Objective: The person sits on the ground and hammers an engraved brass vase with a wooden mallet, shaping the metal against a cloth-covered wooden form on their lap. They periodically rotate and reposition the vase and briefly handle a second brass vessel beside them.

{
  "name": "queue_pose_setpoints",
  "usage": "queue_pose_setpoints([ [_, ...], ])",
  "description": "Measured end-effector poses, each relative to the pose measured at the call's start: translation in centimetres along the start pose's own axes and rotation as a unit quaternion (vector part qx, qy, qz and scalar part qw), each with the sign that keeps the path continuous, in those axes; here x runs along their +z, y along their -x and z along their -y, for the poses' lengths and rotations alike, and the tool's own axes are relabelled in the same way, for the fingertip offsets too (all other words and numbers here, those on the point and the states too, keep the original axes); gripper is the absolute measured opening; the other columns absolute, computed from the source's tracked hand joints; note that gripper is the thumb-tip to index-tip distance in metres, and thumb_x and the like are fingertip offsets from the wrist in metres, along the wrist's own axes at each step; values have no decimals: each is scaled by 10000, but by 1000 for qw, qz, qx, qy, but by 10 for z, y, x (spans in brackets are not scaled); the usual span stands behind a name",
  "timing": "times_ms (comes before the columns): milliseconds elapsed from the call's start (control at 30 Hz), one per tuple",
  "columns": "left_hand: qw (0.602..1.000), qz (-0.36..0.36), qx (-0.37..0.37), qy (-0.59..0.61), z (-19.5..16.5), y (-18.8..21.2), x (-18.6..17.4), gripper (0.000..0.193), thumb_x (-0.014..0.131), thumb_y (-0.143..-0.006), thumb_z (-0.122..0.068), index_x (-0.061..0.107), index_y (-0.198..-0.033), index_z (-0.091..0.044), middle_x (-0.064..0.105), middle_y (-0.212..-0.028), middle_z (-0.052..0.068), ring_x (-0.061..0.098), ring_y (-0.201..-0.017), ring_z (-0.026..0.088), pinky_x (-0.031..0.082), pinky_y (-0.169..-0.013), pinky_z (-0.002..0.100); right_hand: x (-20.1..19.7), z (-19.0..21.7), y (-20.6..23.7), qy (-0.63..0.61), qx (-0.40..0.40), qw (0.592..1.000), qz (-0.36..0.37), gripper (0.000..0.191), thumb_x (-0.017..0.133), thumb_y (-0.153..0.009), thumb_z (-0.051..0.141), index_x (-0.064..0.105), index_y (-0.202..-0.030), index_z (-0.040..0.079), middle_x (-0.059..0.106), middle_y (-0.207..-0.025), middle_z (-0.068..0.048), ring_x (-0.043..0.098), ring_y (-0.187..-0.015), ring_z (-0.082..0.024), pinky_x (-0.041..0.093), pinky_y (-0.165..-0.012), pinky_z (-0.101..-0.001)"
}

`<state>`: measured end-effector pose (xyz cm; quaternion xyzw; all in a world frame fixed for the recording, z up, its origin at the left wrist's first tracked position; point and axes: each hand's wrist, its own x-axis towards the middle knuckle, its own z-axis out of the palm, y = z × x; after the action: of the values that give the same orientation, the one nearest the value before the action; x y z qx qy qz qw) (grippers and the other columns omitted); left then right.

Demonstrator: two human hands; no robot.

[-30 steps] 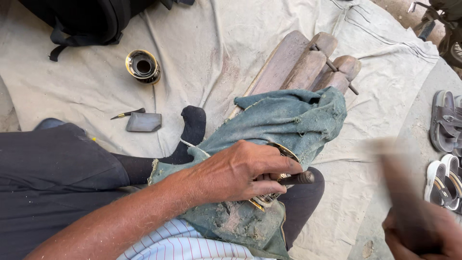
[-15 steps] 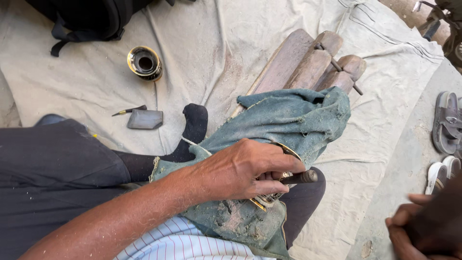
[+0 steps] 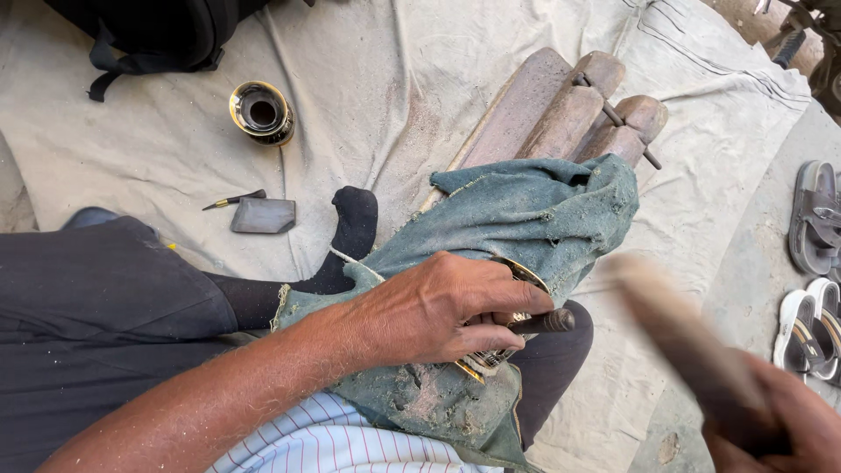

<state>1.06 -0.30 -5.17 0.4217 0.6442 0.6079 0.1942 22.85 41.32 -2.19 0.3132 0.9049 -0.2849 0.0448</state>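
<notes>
While left hand (image 3: 438,315) pins punch (image 3: 543,321) — right hand (image 3: 780,429) apart

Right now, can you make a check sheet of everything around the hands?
Surface: pale cloth sheet spread on the ground, wrinkled and dusty.
Job's things: left hand pins a small dark punch against a brass piece on a green rag over the lap; right hand grips a blurred wooden mallet.
Clutter: brass cup, grey block, small pointed tool, wooden blocks.
Grippers: both hands closed on tools.
Cables: nothing seen.
Surroundings: black bag, sandals.
</notes>
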Motion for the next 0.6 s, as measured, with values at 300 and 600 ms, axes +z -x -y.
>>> queue_pose_setpoints([
  [300, 997, -46, -15, 63, -11, -5, -8, 413, 815, -881, -173, 687, -1267, -100, 755, -1022, 37, 741, -855, 124, 636, -753, 264, -4, -10, 4, -41, 17, 999, 14, 623, 612, -725, -268, 560, -1265, 38, 695, -995, -172, 737, -902, -264, 616, -792, -406],
  [600, 998, -29, -51, 22, -17, -9, 0, 470, 803, -846, -166, 679, -1290, -75, 749, -956, 66, 719, -790, 153, 594, -723, 308, -14, -20, 2, -131, 82, 985, 71, 644, 593, -724, -303, 550, -1273, 32, 693, -1013, -185, 734, -909, -272, 613, -790, -414],
])
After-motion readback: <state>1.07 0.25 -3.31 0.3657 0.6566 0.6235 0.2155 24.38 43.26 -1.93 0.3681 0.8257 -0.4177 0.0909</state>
